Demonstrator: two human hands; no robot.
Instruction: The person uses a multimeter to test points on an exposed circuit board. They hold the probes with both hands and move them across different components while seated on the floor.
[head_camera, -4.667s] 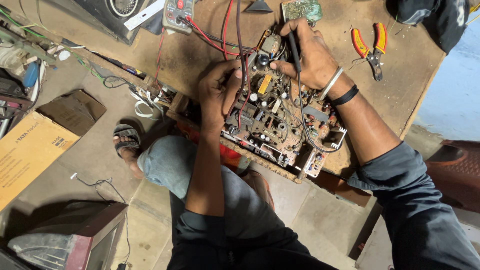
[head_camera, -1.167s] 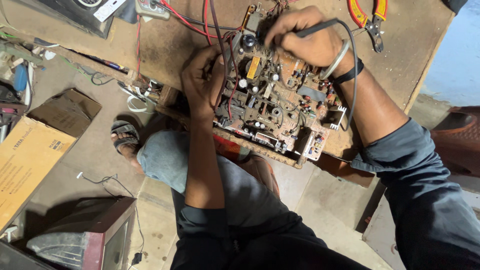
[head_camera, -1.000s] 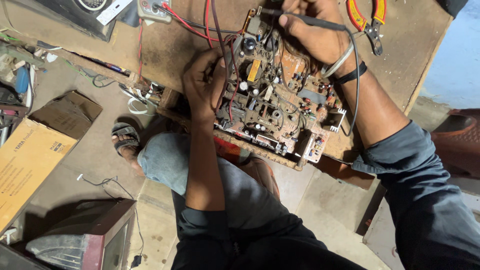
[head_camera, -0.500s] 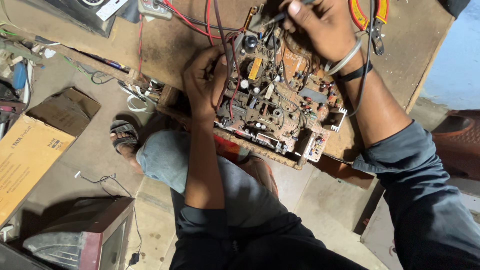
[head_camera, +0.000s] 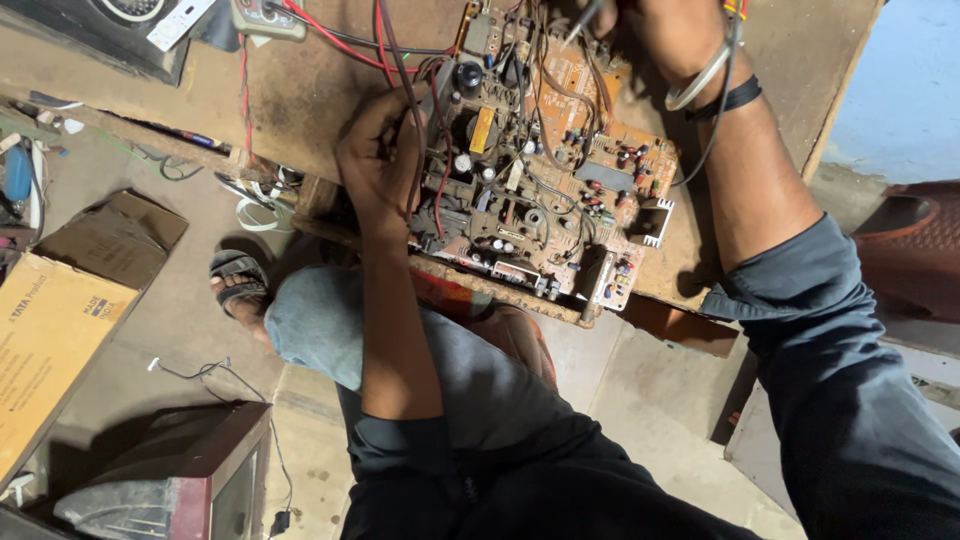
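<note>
A brown circuit board (head_camera: 590, 175) crowded with components lies on the wooden bench (head_camera: 300, 90), overhanging its near edge. My left hand (head_camera: 385, 150) grips the board's left edge, among red and black wires (head_camera: 385, 45). My right hand (head_camera: 680, 30) is at the board's far edge, partly cut off by the top of the view. It is closed on a pen-shaped tool whose grey tip (head_camera: 585, 18) points at the board's far end. A thin cable (head_camera: 705, 75) loops past my right wrist, which wears a black band.
A meter (head_camera: 265, 15) with red leads sits at the bench's far left. Below the bench are my knee (head_camera: 310, 320), my sandalled foot (head_camera: 235, 285), a cardboard box (head_camera: 50, 330), an old television set (head_camera: 170, 480) and loose cables on the floor.
My right hand has carried the tool from the board's upper middle to its far edge, partly leaving the view. My left hand has kept its grip on the board's left edge.
</note>
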